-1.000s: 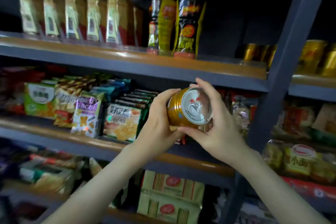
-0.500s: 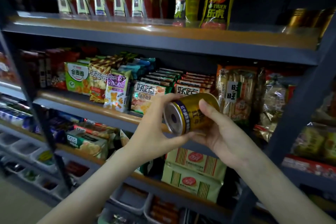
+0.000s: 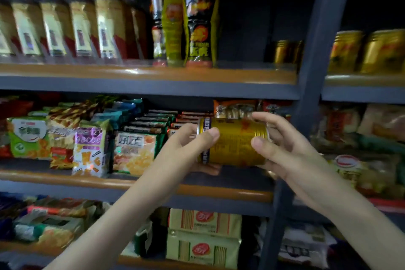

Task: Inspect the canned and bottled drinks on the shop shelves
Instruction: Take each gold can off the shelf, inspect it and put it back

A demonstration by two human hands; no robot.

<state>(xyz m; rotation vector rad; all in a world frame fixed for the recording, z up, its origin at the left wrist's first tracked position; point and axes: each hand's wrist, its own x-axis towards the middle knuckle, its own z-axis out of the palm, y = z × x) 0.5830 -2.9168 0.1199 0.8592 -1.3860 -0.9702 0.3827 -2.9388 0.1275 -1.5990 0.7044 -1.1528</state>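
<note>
A gold drink can [image 3: 233, 141] lies on its side in mid-air in front of the middle shelf, its printed side facing me. My left hand [image 3: 188, 149] grips its left end, thumb on top. My right hand [image 3: 282, 144] holds the right end, with the thumb on the front and fingers over the top. On the top shelf [image 3: 153, 74] stand two yellow-capped energy drink bottles [image 3: 198, 19] and a row of brown bottles [image 3: 81, 22]. More gold cans [image 3: 285, 51] sit at the back right, and further gold cans [image 3: 370, 51] stand beyond the upright.
A dark grey shelf upright [image 3: 315, 55] runs down just right of the can. Snack packets [image 3: 92, 149] fill the middle shelf [image 3: 109, 182] to the left. Beige packs [image 3: 203, 239] lie on the shelf below. Bagged goods [image 3: 361, 160] fill the bay to the right.
The can has turned from end-on to side-on in my hands and my grip has shifted to its two ends. The view has tilted back up, so the top shelf shows fully again.
</note>
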